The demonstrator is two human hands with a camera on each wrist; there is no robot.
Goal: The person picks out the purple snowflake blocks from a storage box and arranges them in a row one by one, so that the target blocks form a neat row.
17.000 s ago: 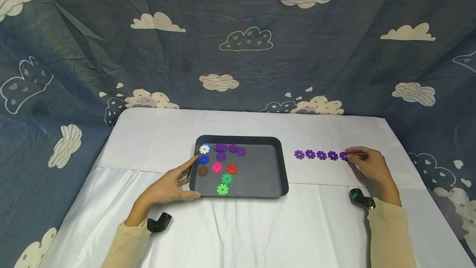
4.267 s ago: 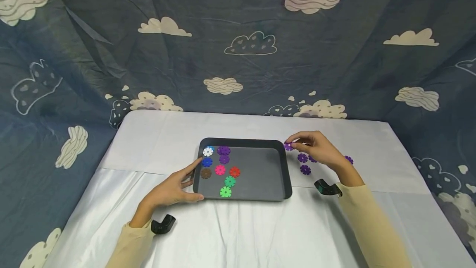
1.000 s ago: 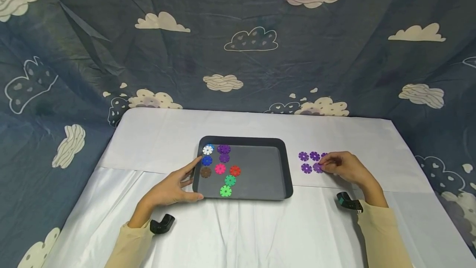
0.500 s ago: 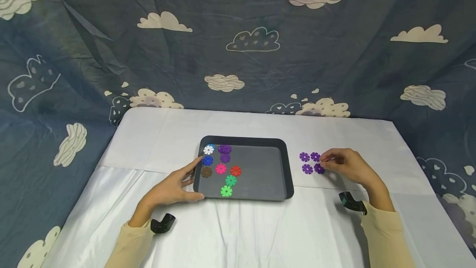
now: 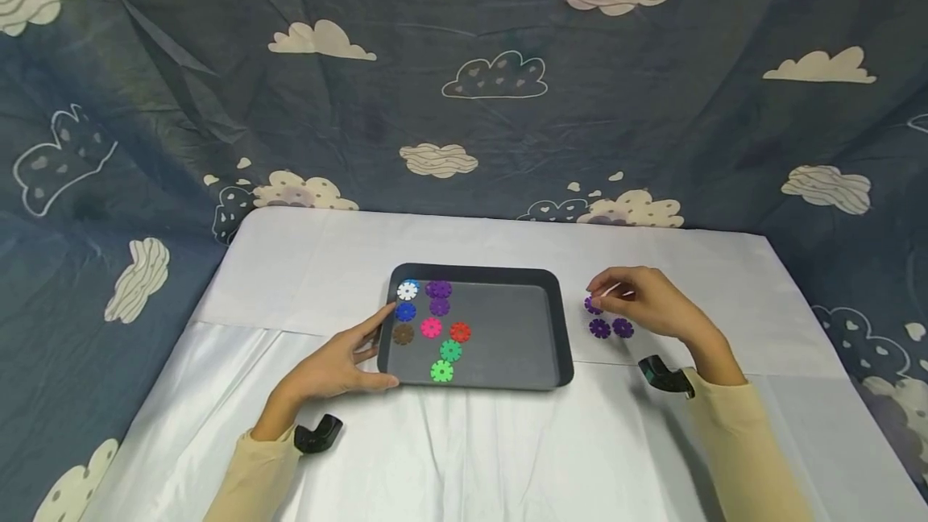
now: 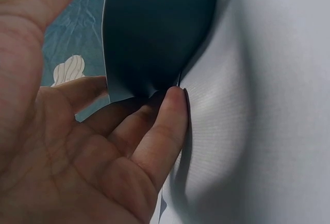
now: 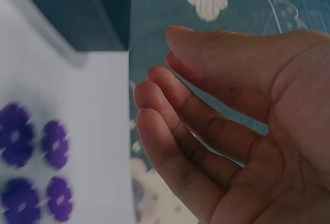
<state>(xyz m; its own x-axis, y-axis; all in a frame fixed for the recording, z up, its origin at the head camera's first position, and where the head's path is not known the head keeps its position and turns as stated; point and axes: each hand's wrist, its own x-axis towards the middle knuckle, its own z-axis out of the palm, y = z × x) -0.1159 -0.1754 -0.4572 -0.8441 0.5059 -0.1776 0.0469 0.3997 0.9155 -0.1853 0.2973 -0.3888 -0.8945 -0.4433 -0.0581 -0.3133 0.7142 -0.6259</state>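
My left hand (image 5: 337,365) holds the left side of a dark grey tray (image 5: 507,337), index finger at the left rim and thumb at the front corner. In the left wrist view its fingertips lie along the tray wall (image 6: 160,28). My right hand (image 5: 645,300) is over a group of purple notched discs (image 5: 599,329) right of the tray. Its thumb and fingertips come together above the back left disc (image 5: 592,305). The right wrist view shows these fingers loosely bent, nothing visible between them. Purple discs (image 7: 20,201) lie in two rows on the white cloth beyond.
Inside the tray are a white disc (image 5: 408,290), a blue disc (image 5: 406,312), a brown disc (image 5: 403,334), several purple discs (image 5: 439,307), a pink disc (image 5: 431,327), a red disc (image 5: 460,332) and two green ones. A cloud-printed curtain (image 5: 493,143) stands behind the table.
Two purple discs have left the tray since the first frame. The row of purple discs has become two rows. My right hand has just moved left and back; my left hand stays on the tray.
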